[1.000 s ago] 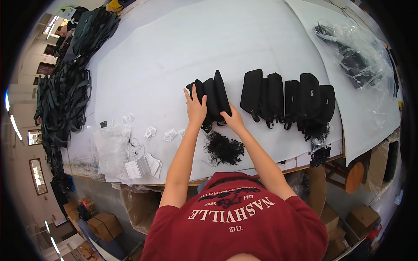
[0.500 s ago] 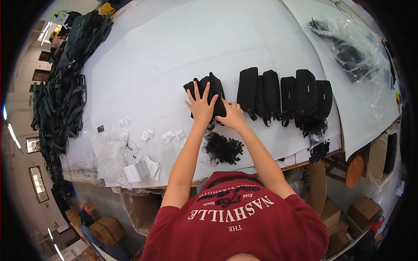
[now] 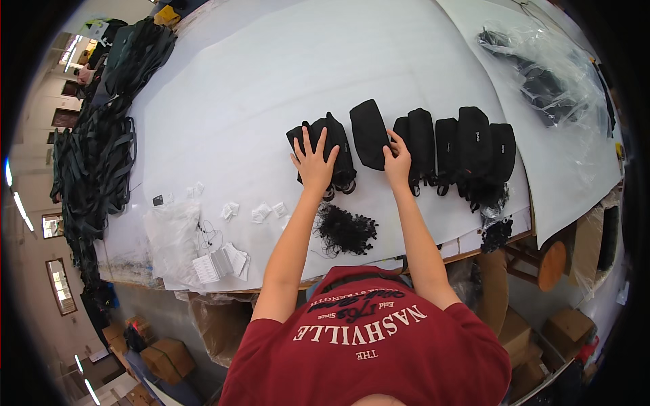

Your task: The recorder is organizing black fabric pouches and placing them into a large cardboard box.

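Observation:
My left hand (image 3: 315, 164) lies with spread fingers across a small group of black pouches (image 3: 345, 152) standing side by side on the white table. To its right, my right hand (image 3: 398, 161) grips one black pouch (image 3: 367, 132) by its right edge, thumb against its face. That pouch is tilted, its top leaning left. Just right of it, more black pouches (image 3: 421, 139) stand close together, and some have small loops at their lower ends. Nearer to me lies a tangled heap of black cords with small tabs (image 3: 345, 230).
White tags (image 3: 223, 262) and a clear plastic bag (image 3: 169, 233) lie at the table's near left. Dark straps (image 3: 95, 162) are heaped along the left edge. Plastic-wrapped black goods (image 3: 548, 81) sit far right. A round wooden stool (image 3: 552, 264) stands below the table's right side.
My right hand has moved right, from the left group to the leftmost pouch of the right group. That pouch has shifted left and tilted. My left hand has stayed in place.

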